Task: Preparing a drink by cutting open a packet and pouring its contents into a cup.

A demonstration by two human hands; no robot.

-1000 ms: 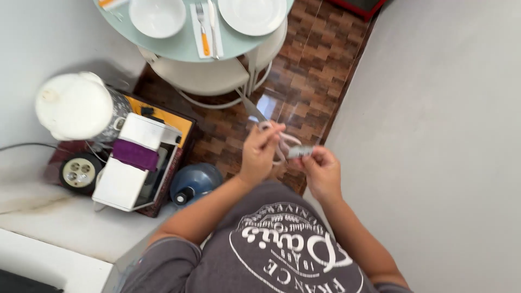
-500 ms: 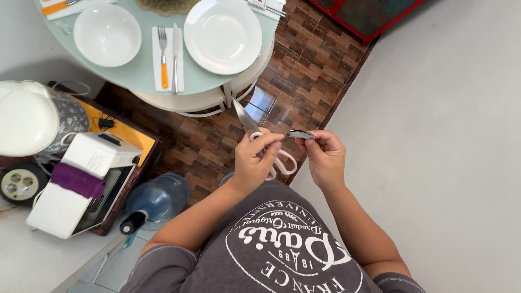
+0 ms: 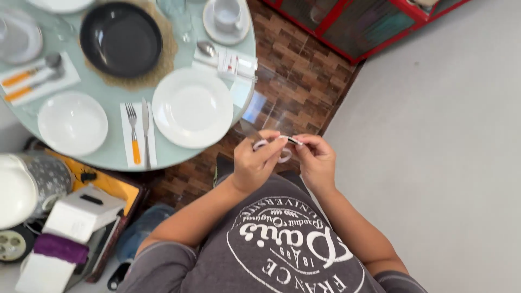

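My left hand [image 3: 251, 163] grips a pair of scissors [image 3: 266, 145] with white loop handles, the blades pointing up toward the table. My right hand [image 3: 316, 161] pinches a small flat dark piece [image 3: 293, 141] at its fingertips, held right beside the scissors. Both hands are raised in front of my chest, over the brown tiled floor [image 3: 296, 89] next to the round table.
A round pale-green glass table [image 3: 111, 157] holds white plates [image 3: 192, 107], a white bowl [image 3: 72, 122], a black pan [image 3: 120, 39], a fork and knife on a napkin [image 3: 138, 134]. A white box [image 3: 81, 214] and a blue water bottle [image 3: 138, 239] sit at lower left. A grey wall [image 3: 434, 146] is on the right.
The view has shifted forward over the table, showing more of it. My hands have drawn closer together, the dark piece now against the scissors.
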